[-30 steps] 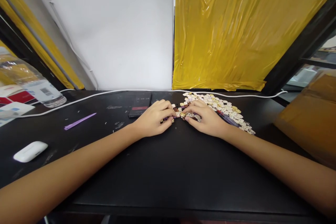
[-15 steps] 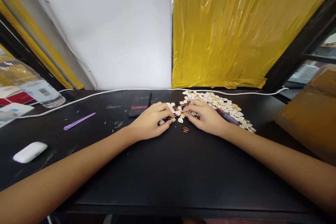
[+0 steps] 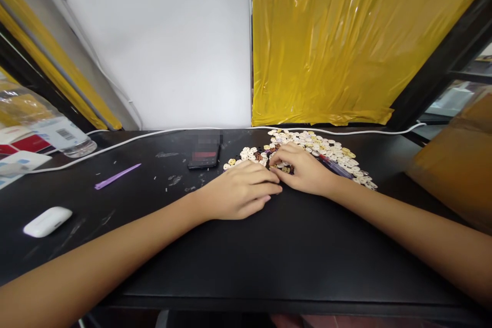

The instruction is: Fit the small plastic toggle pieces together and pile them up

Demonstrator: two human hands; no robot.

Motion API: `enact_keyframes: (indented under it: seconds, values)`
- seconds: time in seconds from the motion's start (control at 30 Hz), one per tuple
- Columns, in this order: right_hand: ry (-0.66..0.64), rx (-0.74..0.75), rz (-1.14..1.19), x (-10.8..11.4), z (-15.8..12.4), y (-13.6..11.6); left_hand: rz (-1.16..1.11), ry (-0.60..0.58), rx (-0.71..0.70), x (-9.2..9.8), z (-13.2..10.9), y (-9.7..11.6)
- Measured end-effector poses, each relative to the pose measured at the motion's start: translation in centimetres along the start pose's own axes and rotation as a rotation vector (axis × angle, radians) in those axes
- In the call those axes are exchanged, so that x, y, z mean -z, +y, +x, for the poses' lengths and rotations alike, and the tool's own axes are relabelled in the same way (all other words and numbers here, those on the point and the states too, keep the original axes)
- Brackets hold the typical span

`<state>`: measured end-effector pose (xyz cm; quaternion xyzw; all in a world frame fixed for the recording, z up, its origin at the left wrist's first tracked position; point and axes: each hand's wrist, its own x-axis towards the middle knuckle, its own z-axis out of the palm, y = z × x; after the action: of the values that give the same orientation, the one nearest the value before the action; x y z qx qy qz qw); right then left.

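My left hand (image 3: pixel 244 189) lies palm down on the black table, fingers stretched to the right, nothing visible in it. Its fingertips are just below my right hand (image 3: pixel 302 168). My right hand is cupped, with thumb and index tips a small gap apart. A few tan and dark buttons (image 3: pixel 285 167) show in the hollow under it, on the table. Past my left fingers sits a small group of white, yellow and brown buttons (image 3: pixel 249 154). Behind and right of my right hand spreads a larger heap of mostly cream buttons (image 3: pixel 334 151). What lies under my left palm is hidden.
Slim dark pen-like sticks (image 3: pixel 336 166) lie against the heap. A phone (image 3: pixel 203 158), a purple strip (image 3: pixel 117 176) and a white earbud case (image 3: pixel 47 222) are leftward. A white cable (image 3: pixel 154 134) runs along the back. A clear bottle (image 3: pixel 65 136) stands left, a cardboard box (image 3: pixel 457 164) right.
My left hand has shifted right and nearer to me, its fingers straightening out. The lone brown button in front is no longer visible. My right hand has barely moved.
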<state>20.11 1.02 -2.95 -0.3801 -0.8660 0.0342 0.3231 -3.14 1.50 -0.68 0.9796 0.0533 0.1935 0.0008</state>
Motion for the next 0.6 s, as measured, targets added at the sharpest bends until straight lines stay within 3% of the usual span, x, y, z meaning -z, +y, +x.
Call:
enact_keyframes:
  seconds: [0.17, 0.6]
  values:
    - [-0.012, 0.033, -0.009, 0.0, 0.1, -0.2, -0.012, -0.059, 0.004, -0.3, -0.1, -0.6]
    - [-0.017, 0.031, -0.116, 0.3, 0.0, -0.5, 0.072, 0.063, 0.197, -0.7, -0.5, -1.7]
